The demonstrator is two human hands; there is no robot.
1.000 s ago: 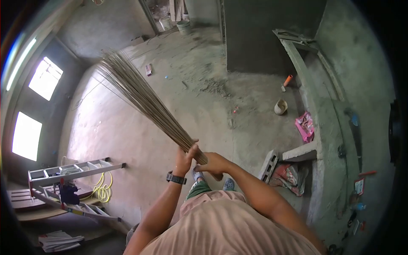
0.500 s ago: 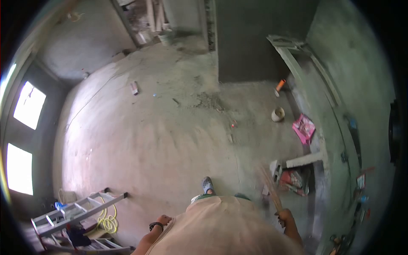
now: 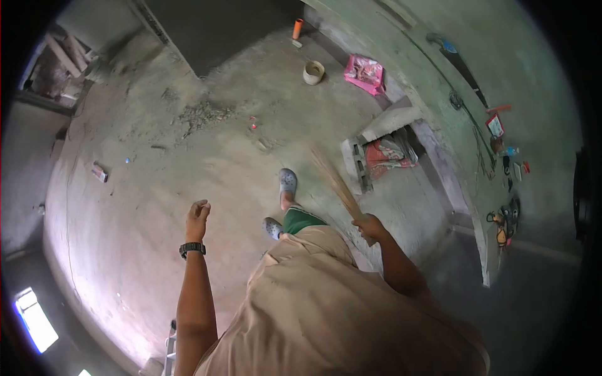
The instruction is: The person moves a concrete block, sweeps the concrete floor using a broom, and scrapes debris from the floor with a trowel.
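Observation:
A bundle broom of thin straw-coloured sticks (image 3: 335, 183) is in my right hand (image 3: 369, 228), which is wrapped round its near end. The bristles point up and to the left above the concrete floor, their tips blurred. My left hand (image 3: 198, 217) is raised over the floor at the left, with a dark watch on the wrist. Its fingers are curled with the thumb against them, and nothing shows in them. Loose dirt and rubble (image 3: 197, 117) lie on the floor farther ahead, with a small red piece (image 3: 254, 126) to their right.
A concrete block (image 3: 357, 166) stands beside red and white sacks (image 3: 387, 155) under a ledge. Beyond are a pink bag (image 3: 365, 74), a pale bucket (image 3: 313, 72) and an orange tube (image 3: 297, 29). Tools (image 3: 503, 224) lie on the right ledge. A ladder (image 3: 170, 348) shows bottom left.
The view has turned to the right. My left hand has lifted away from my body and stretched forward. The broom remains in my right hand, and both feet now show.

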